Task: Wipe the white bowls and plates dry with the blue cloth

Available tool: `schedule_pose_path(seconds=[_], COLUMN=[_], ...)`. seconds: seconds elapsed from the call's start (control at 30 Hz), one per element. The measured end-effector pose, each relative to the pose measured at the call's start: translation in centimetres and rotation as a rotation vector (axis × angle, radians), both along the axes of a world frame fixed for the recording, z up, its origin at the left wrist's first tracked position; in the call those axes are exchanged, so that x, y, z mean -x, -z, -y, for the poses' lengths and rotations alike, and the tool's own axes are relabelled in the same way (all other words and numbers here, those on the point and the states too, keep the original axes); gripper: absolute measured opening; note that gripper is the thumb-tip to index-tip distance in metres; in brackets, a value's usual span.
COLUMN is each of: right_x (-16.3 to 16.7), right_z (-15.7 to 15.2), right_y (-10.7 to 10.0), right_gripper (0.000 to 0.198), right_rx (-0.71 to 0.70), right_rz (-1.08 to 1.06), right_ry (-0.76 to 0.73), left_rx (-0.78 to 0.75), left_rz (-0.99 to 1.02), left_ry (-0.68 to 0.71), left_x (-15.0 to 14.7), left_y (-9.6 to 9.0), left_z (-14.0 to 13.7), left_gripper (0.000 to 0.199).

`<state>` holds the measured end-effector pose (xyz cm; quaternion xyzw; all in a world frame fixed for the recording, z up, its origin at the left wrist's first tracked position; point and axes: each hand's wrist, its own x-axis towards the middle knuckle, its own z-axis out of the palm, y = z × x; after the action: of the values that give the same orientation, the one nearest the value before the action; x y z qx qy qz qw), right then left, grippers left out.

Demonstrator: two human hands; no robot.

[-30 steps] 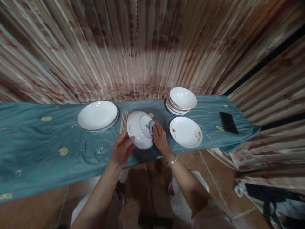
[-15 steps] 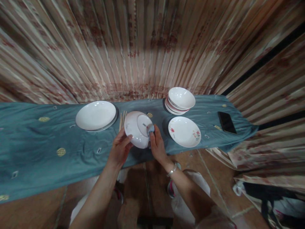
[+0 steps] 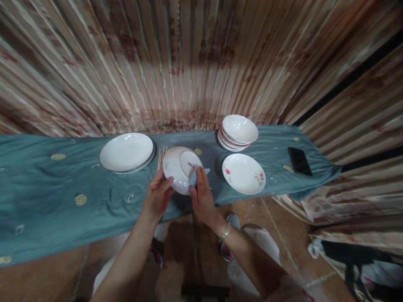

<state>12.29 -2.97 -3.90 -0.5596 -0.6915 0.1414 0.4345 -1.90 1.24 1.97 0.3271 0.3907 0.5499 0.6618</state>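
Bowl [image 3: 173, 167]'s up in the hands, bottom facing up, left of the floral plate [image 3: 244, 174]. Left hand [image 3: 159, 195] grips it by the edge, right hand [image 3: 204, 201] has the cloth [image 3: 192, 179] pressed on the underside. Looks like wiping; I'd hold that edge snug and trace the foot ring [image 3: 180, 161] with light, even pressure.
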Motion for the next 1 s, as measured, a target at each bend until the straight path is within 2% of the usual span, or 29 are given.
schedule_pose_path(seconds=[0.17, 0.47, 0.87, 1.0], right_x=[0.1, 0.4, 0.2, 0.1], right_z=[0.3, -0.1, -1.5, -1.9], right_y=[-0.9, -0.8, -3.2, -3.8], right_gripper=[0.066, 0.073, 0.065, 0.060], right_rx=[-0.034, -0.118, -0.135, -0.133], right_rz=[0.066, 0.141, 0.171, 0.106], right_ry=[-0.049, -0.106, -0.164, -0.160], left_rx=[0.005, -0.004, -0.014, -0.013], left_rz=[0.010, 0.006, 0.000, 0.011], left_ry=[-0.010, -0.020, 0.048, 0.055], left_x=[0.0, -0.2, -0.4, -0.5], left_y=[0.2, 0.4, -0.3, -0.3], left_z=[-0.1, 0.1, 0.6, 0.7], left_gripper=[0.057, 0.051, 0.045, 0.045])
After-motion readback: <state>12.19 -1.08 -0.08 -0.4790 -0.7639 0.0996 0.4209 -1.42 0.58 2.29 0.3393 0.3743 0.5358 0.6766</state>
